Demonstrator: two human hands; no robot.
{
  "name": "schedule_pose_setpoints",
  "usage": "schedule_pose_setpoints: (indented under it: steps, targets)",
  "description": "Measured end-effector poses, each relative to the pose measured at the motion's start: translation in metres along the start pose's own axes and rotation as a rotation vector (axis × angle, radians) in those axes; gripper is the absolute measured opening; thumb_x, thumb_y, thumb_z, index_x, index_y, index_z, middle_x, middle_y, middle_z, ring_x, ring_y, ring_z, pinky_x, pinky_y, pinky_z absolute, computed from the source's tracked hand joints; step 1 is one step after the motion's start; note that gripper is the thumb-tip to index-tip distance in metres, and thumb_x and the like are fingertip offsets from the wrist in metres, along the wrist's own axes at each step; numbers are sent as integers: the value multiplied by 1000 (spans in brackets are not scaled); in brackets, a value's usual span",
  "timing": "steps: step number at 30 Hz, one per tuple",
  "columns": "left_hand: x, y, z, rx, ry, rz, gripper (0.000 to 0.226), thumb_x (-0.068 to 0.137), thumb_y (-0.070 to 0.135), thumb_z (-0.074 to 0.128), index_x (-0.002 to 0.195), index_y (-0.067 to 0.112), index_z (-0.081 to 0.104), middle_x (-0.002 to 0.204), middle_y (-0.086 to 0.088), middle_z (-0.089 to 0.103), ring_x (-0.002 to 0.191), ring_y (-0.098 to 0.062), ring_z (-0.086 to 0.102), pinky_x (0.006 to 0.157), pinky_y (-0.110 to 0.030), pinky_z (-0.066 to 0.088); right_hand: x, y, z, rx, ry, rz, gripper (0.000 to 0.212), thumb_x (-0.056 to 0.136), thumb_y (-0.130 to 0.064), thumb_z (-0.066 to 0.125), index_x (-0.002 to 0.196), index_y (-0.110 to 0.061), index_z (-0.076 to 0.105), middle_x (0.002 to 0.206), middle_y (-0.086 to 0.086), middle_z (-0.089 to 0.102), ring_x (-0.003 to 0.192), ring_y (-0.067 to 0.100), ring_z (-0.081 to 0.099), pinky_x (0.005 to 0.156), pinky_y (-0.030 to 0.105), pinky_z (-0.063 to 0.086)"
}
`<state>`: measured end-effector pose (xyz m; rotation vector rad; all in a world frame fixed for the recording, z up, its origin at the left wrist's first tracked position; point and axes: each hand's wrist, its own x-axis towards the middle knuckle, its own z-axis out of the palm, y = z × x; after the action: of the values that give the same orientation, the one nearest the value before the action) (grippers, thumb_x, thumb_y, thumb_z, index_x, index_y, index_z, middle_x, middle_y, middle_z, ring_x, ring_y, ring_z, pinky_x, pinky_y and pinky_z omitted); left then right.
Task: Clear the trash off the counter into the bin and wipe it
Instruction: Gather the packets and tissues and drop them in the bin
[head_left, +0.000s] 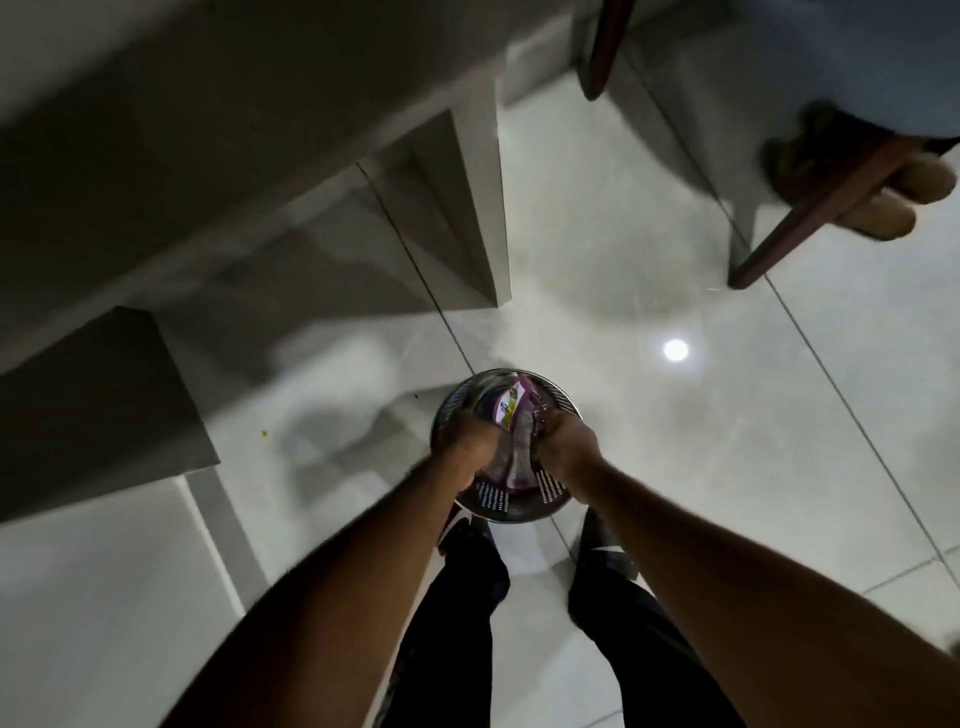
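Observation:
A round perforated metal bin (498, 500) stands on the floor just in front of my feet. Both my hands reach down over its mouth. My left hand (470, 441) and my right hand (563, 441) press on either side of a purple and white wrapper (511, 415) bunched with other purple trash, which sits in the top of the bin. The fingers of both hands are closed around that trash and partly hidden by it. The bin's inside below the trash is not visible.
Glossy white floor tiles (675, 441) spread all around. A grey counter base (260, 208) with recesses runs along the left. Dark wooden chair legs (795, 223) and another person's slippered feet (904, 197) are at the upper right.

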<state>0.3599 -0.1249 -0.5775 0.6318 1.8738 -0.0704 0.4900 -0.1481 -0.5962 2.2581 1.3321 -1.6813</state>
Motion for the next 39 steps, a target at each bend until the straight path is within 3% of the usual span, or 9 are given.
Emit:
schedule_pose_setpoints:
  steps: [5, 9, 15, 18, 22, 25, 28, 34, 39]
  targets:
    - [-120, 19, -52, 327, 185, 427, 19, 87, 15, 47, 73, 9, 59, 81, -13, 68, 84, -33, 65, 73, -36, 54, -103, -55, -64, 34, 257, -170, 20, 95, -24, 55, 96, -16, 73, 91, 6, 77, 77, 21, 69, 66, 20, 51]
    - [-258, 41, -111, 349, 145, 725, 30, 90, 28, 40, 87, 11, 65, 84, -8, 73, 81, -25, 68, 74, -38, 55, -222, -115, -127, 72, 441, -388, 16, 91, -22, 59, 78, -17, 67, 71, -2, 69, 67, 18, 66, 64, 35, 54]
    - [-404, 91, -233, 154, 200, 960, 21, 87, 44, 48, 85, 28, 60, 79, 2, 70, 65, -8, 68, 61, -21, 54, -346, -259, -206, 223, 661, -757, 10, 80, -17, 66, 76, -26, 68, 73, -13, 66, 66, 5, 63, 55, 18, 48]
    - [-406, 122, -308, 178, 513, 1041, 25, 90, 34, 52, 76, 15, 60, 64, -6, 66, 58, -19, 62, 58, -34, 52, -348, -350, -231, 76, 674, -903, 7, 87, -17, 66, 86, -19, 72, 81, -7, 69, 73, 6, 62, 67, 28, 53]
    - [-355, 185, -399, 428, 892, 952, 26, 92, 21, 50, 113, 12, 63, 106, -12, 68, 98, -31, 63, 86, -39, 48, -307, -467, -243, -307, 530, -909, 29, 93, -23, 55, 115, -9, 68, 118, 10, 67, 106, 27, 63, 94, 40, 52]
    - [-310, 223, -443, 684, 886, 832, 51, 95, 25, 44, 145, 16, 37, 137, -10, 49, 118, -31, 50, 101, -38, 42, -264, -536, -237, -556, 418, -875, 40, 95, -13, 50, 134, -12, 54, 147, 14, 45, 129, 37, 49, 105, 45, 46]
    - [-276, 236, -467, 825, 780, 753, 46, 94, 19, 45, 140, 20, 43, 137, -10, 47, 119, -31, 49, 99, -37, 43, -225, -574, -220, -815, 302, -819, 59, 96, -12, 49, 151, -24, 32, 166, 9, 9, 143, 41, 27, 113, 51, 36]
    - [-267, 257, -499, 765, 794, 944, 14, 86, 14, 50, 86, 8, 63, 100, -14, 66, 95, -33, 64, 83, -39, 53, -196, -572, -191, -1072, 517, -924, 29, 95, -19, 51, 116, -3, 61, 114, 17, 64, 97, 34, 63, 79, 37, 52]
    - [-252, 281, -533, 682, 702, 768, 26, 87, 13, 60, 112, 11, 64, 121, -18, 53, 108, -37, 61, 95, -36, 50, -204, -581, -191, -1042, 499, -860, 18, 86, -11, 61, 101, -4, 69, 99, 15, 71, 90, 34, 70, 73, 34, 54]
